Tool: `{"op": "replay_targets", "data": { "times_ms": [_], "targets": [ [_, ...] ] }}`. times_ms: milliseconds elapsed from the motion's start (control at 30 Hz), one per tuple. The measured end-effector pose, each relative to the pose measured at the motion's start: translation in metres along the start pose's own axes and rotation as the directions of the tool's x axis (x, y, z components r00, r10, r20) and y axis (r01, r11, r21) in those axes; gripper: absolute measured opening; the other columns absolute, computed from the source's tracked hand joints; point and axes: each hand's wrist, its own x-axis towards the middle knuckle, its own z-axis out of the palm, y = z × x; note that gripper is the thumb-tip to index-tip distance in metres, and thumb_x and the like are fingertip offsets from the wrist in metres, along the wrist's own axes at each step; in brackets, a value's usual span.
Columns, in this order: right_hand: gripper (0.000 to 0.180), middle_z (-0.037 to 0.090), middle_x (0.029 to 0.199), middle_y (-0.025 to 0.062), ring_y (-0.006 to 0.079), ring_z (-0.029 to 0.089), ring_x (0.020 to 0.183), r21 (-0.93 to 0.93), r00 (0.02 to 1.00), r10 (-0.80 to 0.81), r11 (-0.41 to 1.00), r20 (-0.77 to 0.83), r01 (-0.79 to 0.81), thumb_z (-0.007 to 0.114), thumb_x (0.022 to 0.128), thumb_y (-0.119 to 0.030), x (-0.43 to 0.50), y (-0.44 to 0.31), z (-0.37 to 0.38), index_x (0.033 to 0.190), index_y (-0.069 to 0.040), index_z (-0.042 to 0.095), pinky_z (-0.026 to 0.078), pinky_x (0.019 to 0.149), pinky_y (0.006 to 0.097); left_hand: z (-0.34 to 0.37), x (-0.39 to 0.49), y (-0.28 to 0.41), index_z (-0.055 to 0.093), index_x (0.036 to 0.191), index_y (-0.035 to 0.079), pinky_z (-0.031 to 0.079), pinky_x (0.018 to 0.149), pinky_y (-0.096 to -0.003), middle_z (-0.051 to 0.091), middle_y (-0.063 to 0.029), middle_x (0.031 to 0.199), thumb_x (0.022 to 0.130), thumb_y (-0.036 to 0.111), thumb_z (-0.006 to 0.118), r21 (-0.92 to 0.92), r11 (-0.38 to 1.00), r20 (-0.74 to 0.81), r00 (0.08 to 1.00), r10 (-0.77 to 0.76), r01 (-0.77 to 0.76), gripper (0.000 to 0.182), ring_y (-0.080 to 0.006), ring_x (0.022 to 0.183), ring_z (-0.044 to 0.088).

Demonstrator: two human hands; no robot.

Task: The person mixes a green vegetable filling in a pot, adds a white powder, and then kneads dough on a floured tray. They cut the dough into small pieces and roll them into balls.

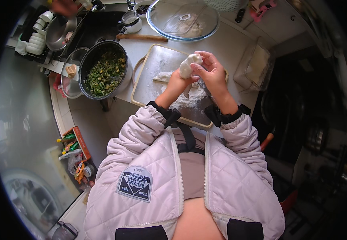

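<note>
A pale piece of dough (pixel 187 66), folded into a rounded shape, is held up between both hands over a floured metal tray (pixel 152 64). My left hand (pixel 178 84) grips it from below, while my right hand (pixel 211 67) pinches its right edge between thumb and fingers. Under and beside the hands, more dough (pixel 162 76) lies on the tray, with loose flour (pixel 188 100) nearer my body. Part of the tray is hidden by my hands. Left of the tray stands a deep pot (pixel 127 72) filled with chopped green and yellow filling (pixel 104 73).
Beyond the tray are a wooden rolling pin (pixel 142 37) and a large glass bowl (pixel 183 39) with dough inside. A glass lid (pixel 68 85) rests beside the pot. At right sits a clear plastic container (pixel 252 67), near a dark cooktop. White bowls (pixel 36 42) fill a rack at far left.
</note>
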Motion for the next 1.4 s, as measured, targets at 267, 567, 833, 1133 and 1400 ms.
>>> {"op": "replay_targets", "data": {
  "times_ms": [267,567,833,1133,1400],
  "targets": [
    [0.048,0.058,0.118,0.0057,0.0130,0.053,0.112,-0.033,0.939,0.327,0.945,0.103,-0.325,0.064,0.094,-0.022,-0.035,0.051,-0.024,0.132,0.001,0.048,0.041,0.098,0.0286,0.015,0.012,0.004,0.058,0.094,0.005,0.049,0.055,-0.0271,0.061,-0.0037,0.076,0.086,0.016,0.072,-0.528,0.846,-0.110,0.983,-0.149,0.069,0.020,-0.0136,0.061,0.060],
    [0.036,0.064,0.098,0.0048,0.0131,0.063,0.086,-0.153,0.861,0.409,0.912,0.303,-0.380,0.067,0.082,-0.002,-0.048,0.060,-0.034,0.116,0.000,0.056,0.050,0.077,0.0280,0.022,0.020,0.009,0.053,0.087,0.007,0.044,0.047,-0.0292,0.054,-0.0031,0.068,0.086,0.023,0.073,-0.614,0.788,-0.172,0.966,-0.194,0.049,0.025,-0.0153,0.051,0.052],
    [0.034,0.068,0.092,0.0096,0.0169,0.066,0.077,-0.289,0.896,0.364,0.913,0.254,-0.288,0.063,0.084,-0.004,-0.044,0.046,-0.041,0.117,-0.001,0.057,0.052,0.072,0.0315,0.009,0.023,0.002,0.053,0.081,0.010,0.048,0.056,-0.0333,0.052,-0.0045,0.064,0.087,0.024,0.070,-0.773,0.632,-0.167,0.944,-0.285,0.054,0.023,-0.0163,0.052,0.049],
    [0.040,0.066,0.092,0.0203,0.0399,0.064,0.081,-0.820,0.984,0.075,0.565,0.160,0.090,0.072,0.080,-0.022,-0.055,0.048,-0.018,0.116,-0.012,0.058,0.053,0.066,0.0454,0.001,0.019,-0.006,0.050,0.086,0.010,0.048,0.056,-0.0336,0.049,-0.0049,0.065,0.088,0.025,0.070,-0.799,0.602,-0.244,0.920,-0.306,-0.012,0.025,-0.0177,0.053,0.049],
    [0.040,0.070,0.100,0.0119,0.0216,0.067,0.084,-0.402,0.878,0.478,0.809,0.022,-0.429,0.060,0.083,0.001,-0.046,0.045,-0.049,0.123,-0.001,0.060,0.052,0.076,0.0324,-0.027,0.004,-0.003,0.056,0.096,0.009,0.045,0.096,-0.0451,0.059,-0.0072,0.082,0.091,0.018,0.064,-0.784,0.619,-0.142,0.982,-0.125,-0.034,0.014,-0.0224,0.080,0.060]
  ]
}}
